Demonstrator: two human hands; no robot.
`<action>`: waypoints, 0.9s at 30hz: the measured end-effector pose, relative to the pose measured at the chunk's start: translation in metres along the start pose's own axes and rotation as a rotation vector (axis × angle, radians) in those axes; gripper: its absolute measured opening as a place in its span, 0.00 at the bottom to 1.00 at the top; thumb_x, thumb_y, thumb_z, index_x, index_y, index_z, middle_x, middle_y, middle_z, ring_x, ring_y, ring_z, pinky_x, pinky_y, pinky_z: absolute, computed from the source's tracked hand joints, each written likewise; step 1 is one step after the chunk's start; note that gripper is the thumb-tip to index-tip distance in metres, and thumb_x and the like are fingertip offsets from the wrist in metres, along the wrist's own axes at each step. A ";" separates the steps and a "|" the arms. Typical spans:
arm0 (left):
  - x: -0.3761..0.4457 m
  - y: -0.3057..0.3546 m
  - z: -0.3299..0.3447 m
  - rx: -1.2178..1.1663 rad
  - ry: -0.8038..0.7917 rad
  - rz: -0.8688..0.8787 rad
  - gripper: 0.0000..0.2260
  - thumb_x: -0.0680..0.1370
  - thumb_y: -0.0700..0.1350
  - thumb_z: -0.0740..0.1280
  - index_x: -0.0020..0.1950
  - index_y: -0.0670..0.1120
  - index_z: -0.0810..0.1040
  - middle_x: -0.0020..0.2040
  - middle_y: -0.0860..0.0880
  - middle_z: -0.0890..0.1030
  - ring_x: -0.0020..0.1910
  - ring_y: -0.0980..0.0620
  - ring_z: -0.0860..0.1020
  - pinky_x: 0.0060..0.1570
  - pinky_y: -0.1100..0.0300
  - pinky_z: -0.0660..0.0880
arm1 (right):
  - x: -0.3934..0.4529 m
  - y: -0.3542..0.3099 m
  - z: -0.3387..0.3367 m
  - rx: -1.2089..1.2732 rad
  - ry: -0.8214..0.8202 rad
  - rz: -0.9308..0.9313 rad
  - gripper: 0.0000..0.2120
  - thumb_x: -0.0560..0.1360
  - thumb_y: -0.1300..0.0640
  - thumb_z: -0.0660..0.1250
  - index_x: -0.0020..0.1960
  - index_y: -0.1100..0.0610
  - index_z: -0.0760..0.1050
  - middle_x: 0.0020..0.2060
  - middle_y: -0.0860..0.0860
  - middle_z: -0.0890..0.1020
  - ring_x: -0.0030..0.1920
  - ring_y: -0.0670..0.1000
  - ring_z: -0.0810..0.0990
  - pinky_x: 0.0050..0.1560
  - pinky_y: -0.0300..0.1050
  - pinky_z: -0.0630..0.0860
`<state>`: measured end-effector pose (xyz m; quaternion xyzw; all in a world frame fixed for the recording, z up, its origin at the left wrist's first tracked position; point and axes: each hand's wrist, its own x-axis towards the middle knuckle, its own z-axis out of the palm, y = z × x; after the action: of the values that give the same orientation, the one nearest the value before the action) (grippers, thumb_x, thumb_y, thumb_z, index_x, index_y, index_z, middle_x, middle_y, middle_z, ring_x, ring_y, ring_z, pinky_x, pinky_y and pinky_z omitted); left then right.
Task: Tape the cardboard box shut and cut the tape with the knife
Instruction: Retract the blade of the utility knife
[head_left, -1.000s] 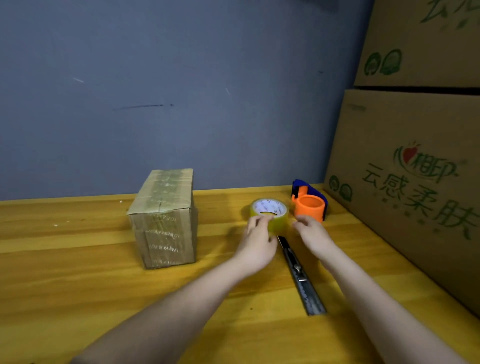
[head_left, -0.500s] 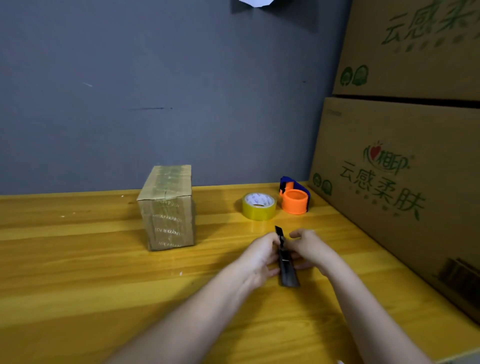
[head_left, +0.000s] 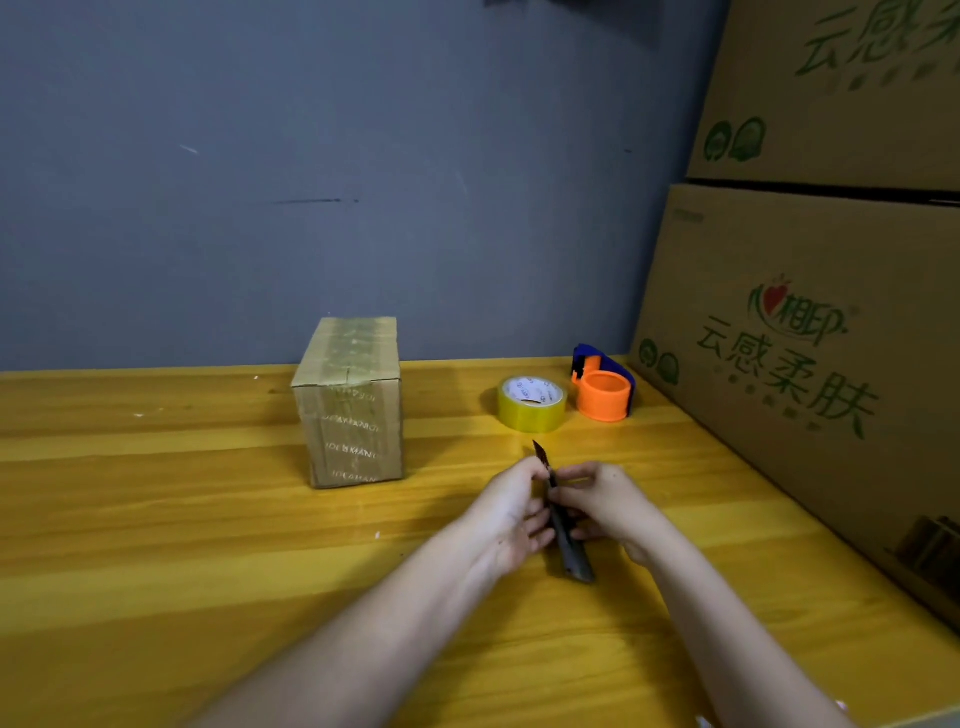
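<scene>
On the yellow wooden worktop (head_left: 156, 519), towards the left, stood the small cardboard box (head_left: 353, 405), upright, its flaps down and its top and front covered in glossy clear tape over faint printed lettering. Nearer the person, right of the box, the left hand (head_left: 511, 512) and the right hand (head_left: 605, 499) both pinched the black utility knife (head_left: 563, 530), each grip closed round its handle, blade tip pointing away towards the wall. Beyond the hands lay a roll of yellowish clear tape (head_left: 531, 404) flat on its side, and just beside it an orange and blue tape dispenser (head_left: 602, 389). Two large printed cartons (head_left: 810, 338), stacked one on the other, filled the right edge.
</scene>
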<state>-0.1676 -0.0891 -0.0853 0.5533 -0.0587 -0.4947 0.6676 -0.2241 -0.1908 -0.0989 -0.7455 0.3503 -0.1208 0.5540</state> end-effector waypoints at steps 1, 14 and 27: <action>-0.001 0.001 -0.002 -0.002 0.002 0.006 0.06 0.77 0.44 0.58 0.41 0.48 0.71 0.42 0.48 0.75 0.41 0.54 0.73 0.41 0.61 0.68 | -0.002 -0.002 0.001 0.047 0.001 -0.029 0.17 0.73 0.64 0.68 0.61 0.62 0.73 0.39 0.55 0.76 0.33 0.47 0.75 0.21 0.33 0.73; -0.008 0.020 -0.065 0.282 -0.241 0.327 0.19 0.79 0.35 0.60 0.67 0.50 0.65 0.51 0.50 0.84 0.42 0.50 0.85 0.34 0.61 0.81 | 0.014 -0.048 0.037 0.043 0.144 -0.602 0.14 0.69 0.64 0.72 0.51 0.53 0.74 0.44 0.50 0.78 0.38 0.45 0.74 0.32 0.30 0.74; 0.024 0.016 -0.093 0.287 -0.241 0.374 0.14 0.81 0.36 0.55 0.64 0.48 0.69 0.51 0.41 0.81 0.44 0.48 0.84 0.38 0.56 0.82 | 0.031 -0.028 0.067 0.484 -0.192 -0.295 0.10 0.79 0.52 0.60 0.52 0.56 0.76 0.48 0.54 0.86 0.45 0.53 0.85 0.45 0.48 0.81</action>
<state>-0.0881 -0.0451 -0.1189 0.5591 -0.3086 -0.4117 0.6501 -0.1531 -0.1577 -0.1038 -0.6425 0.1452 -0.2092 0.7227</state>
